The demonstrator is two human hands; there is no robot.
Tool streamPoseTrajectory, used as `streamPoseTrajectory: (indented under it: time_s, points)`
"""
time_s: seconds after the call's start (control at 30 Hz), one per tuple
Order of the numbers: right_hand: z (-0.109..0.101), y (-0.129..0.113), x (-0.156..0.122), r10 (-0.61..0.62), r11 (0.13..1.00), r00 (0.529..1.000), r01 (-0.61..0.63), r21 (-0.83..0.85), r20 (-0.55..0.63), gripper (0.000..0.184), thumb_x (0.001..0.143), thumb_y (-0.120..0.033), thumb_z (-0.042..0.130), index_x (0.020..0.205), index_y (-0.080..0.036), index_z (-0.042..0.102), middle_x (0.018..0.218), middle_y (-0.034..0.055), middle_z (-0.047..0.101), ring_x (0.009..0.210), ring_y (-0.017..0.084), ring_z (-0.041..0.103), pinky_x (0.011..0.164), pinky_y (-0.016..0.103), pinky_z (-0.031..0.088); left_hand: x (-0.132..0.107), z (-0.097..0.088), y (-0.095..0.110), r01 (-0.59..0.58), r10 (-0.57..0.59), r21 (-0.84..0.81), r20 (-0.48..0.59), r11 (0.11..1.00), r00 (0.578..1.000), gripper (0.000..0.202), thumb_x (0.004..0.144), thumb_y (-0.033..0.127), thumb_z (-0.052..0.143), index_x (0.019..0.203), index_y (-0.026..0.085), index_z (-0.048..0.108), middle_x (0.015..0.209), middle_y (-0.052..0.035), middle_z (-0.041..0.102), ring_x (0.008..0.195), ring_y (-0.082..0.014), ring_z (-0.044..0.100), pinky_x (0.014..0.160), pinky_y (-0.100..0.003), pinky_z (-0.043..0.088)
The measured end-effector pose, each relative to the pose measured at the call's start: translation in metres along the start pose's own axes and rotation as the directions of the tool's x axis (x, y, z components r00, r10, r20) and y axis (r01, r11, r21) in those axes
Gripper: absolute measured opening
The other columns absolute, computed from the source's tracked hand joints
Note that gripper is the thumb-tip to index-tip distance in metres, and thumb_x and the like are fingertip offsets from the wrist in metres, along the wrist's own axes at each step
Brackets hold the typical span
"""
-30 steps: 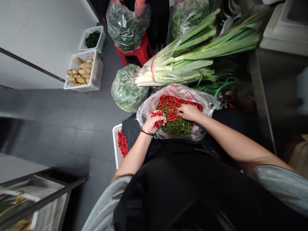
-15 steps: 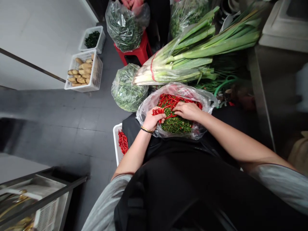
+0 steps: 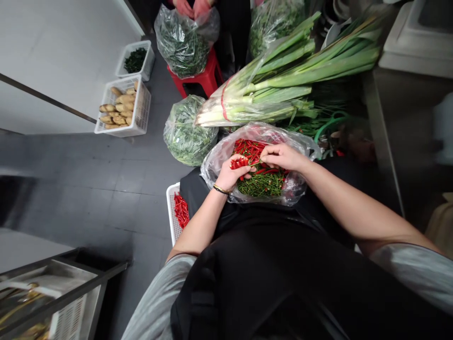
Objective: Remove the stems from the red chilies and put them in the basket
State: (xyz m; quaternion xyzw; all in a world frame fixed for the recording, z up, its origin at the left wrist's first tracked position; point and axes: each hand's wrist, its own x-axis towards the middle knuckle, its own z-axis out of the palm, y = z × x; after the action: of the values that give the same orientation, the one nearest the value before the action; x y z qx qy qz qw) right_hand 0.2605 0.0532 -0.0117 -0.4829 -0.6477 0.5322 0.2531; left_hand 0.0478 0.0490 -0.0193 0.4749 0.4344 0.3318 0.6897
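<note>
My left hand (image 3: pixel 231 172) is closed around a small bunch of red chilies (image 3: pixel 239 163), above a clear plastic bag (image 3: pixel 219 158) lying on my black-aproned lap. The bag holds a heap of thin green-and-red chilies (image 3: pixel 262 182). My right hand (image 3: pixel 283 157) lies on the heap, its fingers reaching toward my left hand; whether they pinch anything, I cannot tell. Just left of the bag, a white plastic crate (image 3: pixel 171 212) holds picked red chilies (image 3: pixel 181 210), partly hidden by my left forearm.
A banded bundle of leeks (image 3: pixel 255 97) and a bagged mound of greens (image 3: pixel 189 132) lie just beyond my lap. Farther off, a co-worker's hands (image 3: pixel 193 7) grip a bag on a red stool (image 3: pixel 198 78). White crates (image 3: pixel 122 106) stand on the grey floor; a steel trolley (image 3: pixel 53 293) is lower left.
My left hand has shifted slightly right over the heap, still gripping the chilies. My right hand has moved a little right. The co-worker's hands show more at the top.
</note>
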Motion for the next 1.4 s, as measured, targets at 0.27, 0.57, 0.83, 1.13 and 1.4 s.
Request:
streamPoseTrajectory:
  time_s: [0.27,0.57,0.83,1.13,1.4]
  points:
    - [0.003,-0.020,-0.007,-0.088,0.994,0.970,0.072,0.080,0.226,0.031,0.082,-0.047,0.058,0.068,-0.019,0.053,0.052,-0.0048,0.046,0.046,0.009,0.041,0.049,0.023,0.035,-0.017,0.012,0.032,0.034,-0.059,0.117,0.216,0.993,0.975,0.035,0.056,0.026,0.084,0.078,0.016,0.059,0.069,0.0012,0.058,0.058,-0.0097,0.053,0.059,-0.025,0.044]
    - [0.036,-0.002,-0.019,0.080,0.782,0.985,0.031,0.622,-0.151,0.042,0.071,-0.060,0.067,0.076,-0.021,0.050,0.053,-0.0085,0.040,0.039,0.007,0.033,0.039,0.022,0.035,-0.023,0.011,0.048,0.075,-0.068,-0.016,0.269,0.997,0.961,0.048,0.054,0.037,0.087,0.084,0.019,0.054,0.066,0.0007,0.059,0.056,-0.0130,0.059,0.053,-0.024,0.043]
    - [-0.024,0.025,-0.023,0.104,0.721,0.987,-0.158,-0.674,-0.120,0.025,0.084,-0.029,0.054,0.100,-0.023,0.073,0.098,0.0055,0.073,0.089,0.022,0.065,0.081,0.032,0.047,-0.048,-0.067,0.053,-0.038,0.042,0.029,-0.167,0.999,0.985,0.047,0.054,0.028,0.079,0.092,0.020,0.053,0.069,0.0015,0.062,0.047,-0.0091,0.054,0.042,-0.019,0.034]
    - [-0.005,0.041,-0.013,0.250,0.525,0.968,-0.108,-0.844,0.032,0.018,0.083,-0.028,0.055,0.087,-0.019,0.069,0.098,0.0098,0.067,0.081,0.020,0.064,0.067,0.029,0.043,-0.115,-0.233,0.010,0.644,-0.076,0.493,-0.757,0.585,0.649,0.074,0.042,0.028,0.084,0.110,0.012,0.059,0.094,-0.0118,0.070,0.095,-0.0299,0.065,0.079,-0.038,0.051]
    - [0.000,-0.002,-0.026,0.043,0.999,0.996,-0.042,0.020,-0.075,0.030,0.081,-0.048,0.061,0.088,-0.020,0.055,0.059,-0.0035,0.057,0.047,0.010,0.051,0.048,0.024,0.041,-0.051,-0.042,0.037,-0.005,0.119,0.401,-0.259,0.916,0.958,0.042,0.065,0.043,0.077,0.095,0.014,0.071,0.070,-0.0026,0.067,0.063,-0.0130,0.059,0.060,-0.025,0.049]
